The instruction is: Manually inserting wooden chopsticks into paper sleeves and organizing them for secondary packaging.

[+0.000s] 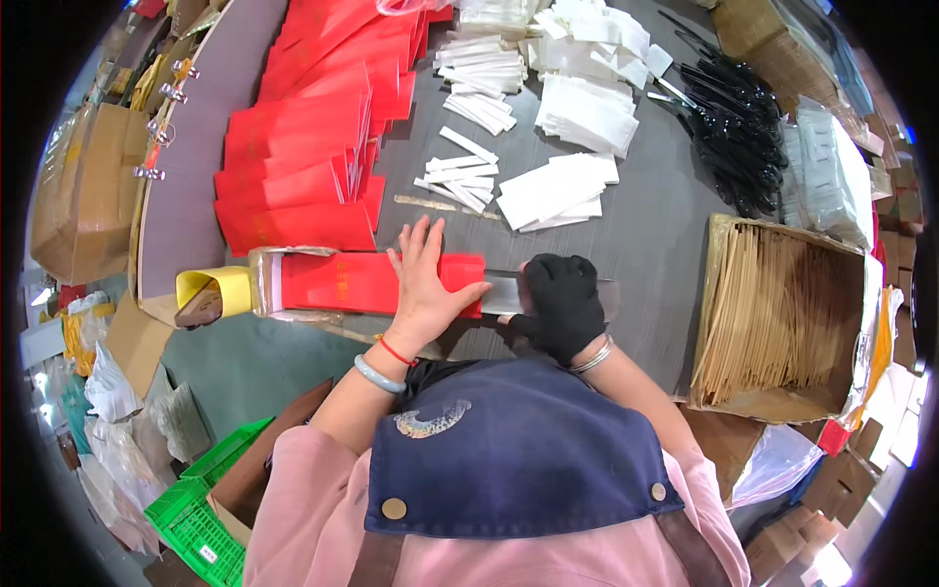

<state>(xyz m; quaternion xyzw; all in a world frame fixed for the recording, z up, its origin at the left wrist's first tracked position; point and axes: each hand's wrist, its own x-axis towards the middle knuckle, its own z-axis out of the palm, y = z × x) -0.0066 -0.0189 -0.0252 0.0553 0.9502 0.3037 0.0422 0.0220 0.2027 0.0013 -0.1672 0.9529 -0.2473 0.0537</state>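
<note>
A long red paper packet (337, 282) lies flat along the table's near edge. My bare left hand (423, 284) rests on its right part, fingers stretched out and thumb spread toward the right. Past the packet's right end shows a shiny, see-through flat strip (502, 292). My right hand (562, 305), in a black glove with bare fingertips, has its fingers curled over this strip, its thumb toward the packet. Whether the strip is a plastic sleeve or a stiff plate, I cannot tell. At the packet's left end sits a yellow-rimmed holder (217, 284).
Overlapping red packets (293, 166) lie at the far left. White strips (460, 178) and white cards (556, 191) spread over the middle. Black plastic-wrapped pieces (729, 137) lie far right, above a carton of thin wooden sticks (763, 313). A green crate (201, 504) stands below left.
</note>
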